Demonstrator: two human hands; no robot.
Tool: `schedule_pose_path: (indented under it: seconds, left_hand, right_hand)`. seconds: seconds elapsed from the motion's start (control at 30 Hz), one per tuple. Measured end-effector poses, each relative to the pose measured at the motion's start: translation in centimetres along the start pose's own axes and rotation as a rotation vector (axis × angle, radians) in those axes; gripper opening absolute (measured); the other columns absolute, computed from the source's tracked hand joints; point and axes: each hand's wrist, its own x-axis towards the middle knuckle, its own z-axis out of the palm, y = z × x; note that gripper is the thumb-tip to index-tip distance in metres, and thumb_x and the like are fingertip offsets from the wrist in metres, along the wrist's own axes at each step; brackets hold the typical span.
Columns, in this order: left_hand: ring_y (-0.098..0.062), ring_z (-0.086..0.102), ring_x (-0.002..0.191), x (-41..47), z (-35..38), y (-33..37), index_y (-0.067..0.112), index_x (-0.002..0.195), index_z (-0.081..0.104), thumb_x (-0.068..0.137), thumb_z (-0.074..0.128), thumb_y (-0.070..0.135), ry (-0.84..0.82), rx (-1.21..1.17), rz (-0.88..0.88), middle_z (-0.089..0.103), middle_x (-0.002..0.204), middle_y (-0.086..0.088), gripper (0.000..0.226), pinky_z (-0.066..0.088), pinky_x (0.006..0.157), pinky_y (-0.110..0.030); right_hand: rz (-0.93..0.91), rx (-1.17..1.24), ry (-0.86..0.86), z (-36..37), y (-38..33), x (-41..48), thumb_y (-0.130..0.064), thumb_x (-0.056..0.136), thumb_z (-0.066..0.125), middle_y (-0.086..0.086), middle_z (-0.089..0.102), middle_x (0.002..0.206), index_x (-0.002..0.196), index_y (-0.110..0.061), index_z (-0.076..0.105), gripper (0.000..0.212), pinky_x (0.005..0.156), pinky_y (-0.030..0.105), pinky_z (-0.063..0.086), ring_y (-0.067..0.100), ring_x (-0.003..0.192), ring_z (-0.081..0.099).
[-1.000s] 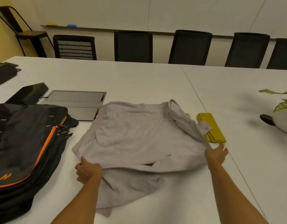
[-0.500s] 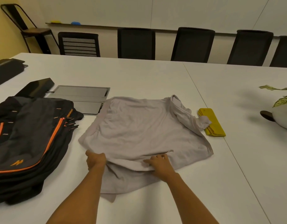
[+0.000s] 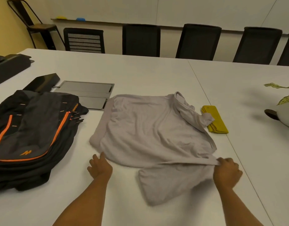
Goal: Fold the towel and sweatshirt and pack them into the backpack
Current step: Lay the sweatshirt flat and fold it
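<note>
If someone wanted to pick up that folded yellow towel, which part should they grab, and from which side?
Probably the near right corner of the towel, coming in from the right. It lies flat as a slim folded stack, and a cuff of the sweatshirt drapes over its left edge. Pinching all layers at the bare corner should lift it without dragging the cuff.

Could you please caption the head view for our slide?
The right hand pinches the grey sweatshirt, left hand at its edge; backpack and folded yellow towel lie alongside.
</note>
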Motion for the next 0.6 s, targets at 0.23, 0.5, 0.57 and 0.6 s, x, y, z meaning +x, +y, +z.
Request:
schedule_pose_path:
  seconds: [0.23,0.5,0.57,0.6]
  left_hand:
    - [-0.021,0.03,0.136,-1.1,1.7,0.1,0.021,0.145,0.029,0.088,0.05,0.002,0.154,-0.005,0.318,0.024,0.153,-0.007,0.064,0.029,0.105,-0.033]
    - [-0.023,0.028,0.139,-2.9,3.5,2.3,0.017,0.142,0.039,0.09,0.044,0.003,0.053,0.096,0.445,0.026,0.152,-0.013,0.054,0.028,0.106,-0.039]
    - [-0.027,0.05,0.124,-2.6,4.1,1.7,0.013,0.131,0.054,0.08,0.052,-0.003,0.106,0.136,0.513,0.046,0.14,-0.018,0.054,0.045,0.096,-0.046]
    - [-0.031,0.063,0.107,-2.5,4.2,1.4,0.008,0.118,0.064,0.068,0.058,-0.006,0.101,0.153,0.568,0.058,0.125,-0.022,0.052,0.053,0.081,-0.052]
  right_hand:
    - [-0.222,0.231,0.005,-0.5,-2.6,0.7,0.006,0.077,0.056,0.014,0.064,0.107,0.094,-0.014,0.07,0.03,0.077,0.037,0.044,0.035,0.096,0.057]
    - [-0.923,-0.046,-0.654,2.0,-10.1,-5.3,-0.033,0.089,0.057,-0.003,0.053,0.13,0.132,-0.026,0.049,0.044,0.097,0.033,0.035,0.02,0.119,0.047]
    - [-0.912,-0.073,-0.512,2.4,-9.2,-5.7,-0.02,0.09,0.05,0.001,0.059,0.121,0.122,-0.023,0.059,0.033,0.092,0.034,0.036,0.024,0.112,0.052]
    - [-0.88,-0.005,-0.394,2.5,-8.3,-5.7,-0.016,0.088,0.048,0.004,0.063,0.112,0.111,-0.019,0.065,0.029,0.087,0.035,0.04,0.027,0.104,0.055]
